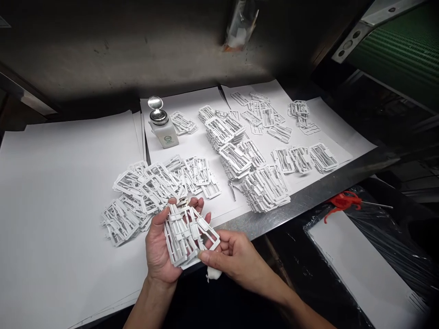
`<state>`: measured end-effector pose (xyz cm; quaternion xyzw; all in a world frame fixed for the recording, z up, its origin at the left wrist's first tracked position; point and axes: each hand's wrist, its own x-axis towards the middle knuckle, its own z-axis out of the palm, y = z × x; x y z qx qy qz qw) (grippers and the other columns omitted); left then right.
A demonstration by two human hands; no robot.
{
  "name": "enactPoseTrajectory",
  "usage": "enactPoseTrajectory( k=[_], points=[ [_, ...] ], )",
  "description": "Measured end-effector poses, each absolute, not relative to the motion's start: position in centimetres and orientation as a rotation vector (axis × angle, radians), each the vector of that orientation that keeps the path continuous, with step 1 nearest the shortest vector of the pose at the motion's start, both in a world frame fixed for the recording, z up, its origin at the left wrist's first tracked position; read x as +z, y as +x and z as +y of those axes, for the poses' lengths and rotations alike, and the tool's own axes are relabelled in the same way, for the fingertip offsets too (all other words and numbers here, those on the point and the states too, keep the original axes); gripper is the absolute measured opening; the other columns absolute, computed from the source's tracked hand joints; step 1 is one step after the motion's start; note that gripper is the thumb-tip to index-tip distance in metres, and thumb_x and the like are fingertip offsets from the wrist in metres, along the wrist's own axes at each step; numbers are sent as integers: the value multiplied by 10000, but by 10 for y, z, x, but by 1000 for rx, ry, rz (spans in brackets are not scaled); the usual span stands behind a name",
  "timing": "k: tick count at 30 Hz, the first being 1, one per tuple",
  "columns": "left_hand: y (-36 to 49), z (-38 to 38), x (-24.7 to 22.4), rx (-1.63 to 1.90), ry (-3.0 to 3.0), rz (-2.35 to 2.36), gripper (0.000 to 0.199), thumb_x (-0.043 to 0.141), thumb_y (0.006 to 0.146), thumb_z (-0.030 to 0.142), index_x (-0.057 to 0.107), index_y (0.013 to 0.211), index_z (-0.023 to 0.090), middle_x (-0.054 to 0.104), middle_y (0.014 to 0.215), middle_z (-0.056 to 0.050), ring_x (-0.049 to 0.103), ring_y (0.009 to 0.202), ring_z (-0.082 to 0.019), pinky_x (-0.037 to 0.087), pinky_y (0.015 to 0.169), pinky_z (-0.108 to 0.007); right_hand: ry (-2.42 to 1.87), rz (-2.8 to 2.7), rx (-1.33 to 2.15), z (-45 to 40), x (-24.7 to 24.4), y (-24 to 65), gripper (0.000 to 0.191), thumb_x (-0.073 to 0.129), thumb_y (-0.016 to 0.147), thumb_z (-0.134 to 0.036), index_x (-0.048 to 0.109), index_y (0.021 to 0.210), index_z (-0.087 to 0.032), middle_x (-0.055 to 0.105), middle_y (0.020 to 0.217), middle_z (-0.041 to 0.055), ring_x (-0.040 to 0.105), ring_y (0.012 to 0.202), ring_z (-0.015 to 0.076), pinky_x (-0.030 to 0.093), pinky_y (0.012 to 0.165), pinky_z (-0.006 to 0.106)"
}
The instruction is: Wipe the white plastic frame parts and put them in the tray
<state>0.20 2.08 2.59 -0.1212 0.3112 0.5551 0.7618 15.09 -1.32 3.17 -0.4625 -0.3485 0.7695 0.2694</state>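
A: How do the fingers sit?
B: The left hand has its thumb and slightly parted fingers wrapped round a fan of white plastic frames, near the loose heap; the right hand has its thumb and fingers clamped on 1 corner
A: Any tips?
B: Support them from below, pinch the rims and ease gently; snagged bars might bend

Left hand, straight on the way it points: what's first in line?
Probably the pile of white frames on the paper, just beyond the left hand. Its height above them is unclear, so it might pass over.
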Motion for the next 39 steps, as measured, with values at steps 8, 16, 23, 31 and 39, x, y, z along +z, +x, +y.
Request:
enactPoseTrajectory(
  k=[8,16,23,31,39],
  points=[
    [-6,17,23,1218,-235,580,135,533,748,243,662,788,240,621,1170,-95,507,1174,-274,447,894,-482,-1127,-747,2148,-10,30,146,216,650,804,-278,523,708,-132,410,539,-67,291,447,28,211,423,177],
    [-6,15,19,1242,-186,642,128,517,744,238,638,782,226,667,992,-81,587,1057,-241,434,910,-488,-1215,-887,1992,-13,23,146,264,651,804,-338,508,720,-132,387,587,-54,289,523,51,218,472,200],
    [-7,16,19,1238,-129,744,158,515,734,195,655,806,203,630,1167,-110,523,1154,-285,437,905,-503,-1260,-1121,1863,-15,20,148,336,507,889,-408,529,704,-128,354,582,-45,278,526,66,214,465,219],
    [-7,14,23,1190,-27,936,147,527,719,158,657,784,131,649,1107,-150,574,1080,-290,508,844,-402,-1339,-1397,1688,-17,32,141,184,532,861,-251,546,712,-145,340,551,-59,281,504,62,223,456,208],
    [-7,13,15,1336,-7,797,153,497,712,186,633,774,158,655,874,-54,600,1019,-262,486,895,-440,-1142,-995,2128,-17,22,131,202,554,828,-260,475,679,-149,346,599,-47,264,533,67,210,463,208]
  ],
)
